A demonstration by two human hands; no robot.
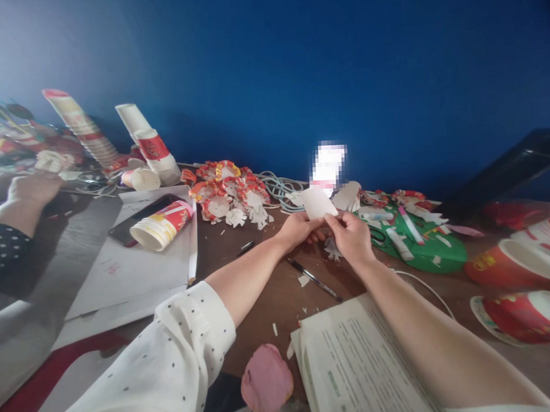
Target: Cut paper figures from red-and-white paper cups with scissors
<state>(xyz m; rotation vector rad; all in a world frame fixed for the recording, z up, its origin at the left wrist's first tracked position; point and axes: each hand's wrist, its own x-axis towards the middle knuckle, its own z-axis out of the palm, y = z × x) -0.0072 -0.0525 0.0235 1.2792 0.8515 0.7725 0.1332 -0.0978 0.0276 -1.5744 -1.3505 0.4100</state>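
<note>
A pale piece of paper or thin card (319, 204) is held between both hands over the table. My left hand (298, 229) grips its lower left side, fingers closed. On its lower right edge, my right hand (349, 232) pinches it between thumb and finger. Just behind the card glows a bright, blurred-out screen (328, 167). Below the hands lie a black pen (314, 279) and small white scraps. Left of them is a heap of red and white cut paper-cup pieces (233, 192).
Markers (411, 225) and scraps lie on a green sheet (445, 256) to the right, near paper cups (487, 266). Printed papers (349, 354) and a pink round piece (267, 379) are in front. Stacked cups (82, 126) and another person's hand (35, 192) are at left.
</note>
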